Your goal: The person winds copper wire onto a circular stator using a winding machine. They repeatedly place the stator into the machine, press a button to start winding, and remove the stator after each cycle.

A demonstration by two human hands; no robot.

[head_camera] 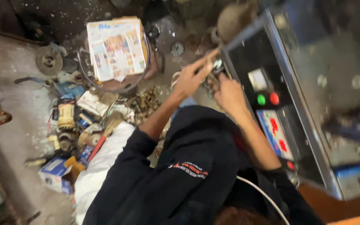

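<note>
Several items, listed from left: blue-and-white carton (54, 171) lying on the floor (11, 125); yellow cylindrical can (66, 115) among scrap parts; stack of printed paper (116, 48), white with coloured pictures, resting on a round stool. My left hand (191, 77), grip pinching a small metal part (216, 64); my right hand (229, 93), fingers curled just beside it, though I cannot tell whether that grip is closed. Machine panel (267, 96), dark, carrying green button (261, 99), red button (274, 98) and a blue-and-red label (276, 133) below. Risk, as I judge: the part is small, so it could slip from my pinch and vanish into the floor clutter.
</note>
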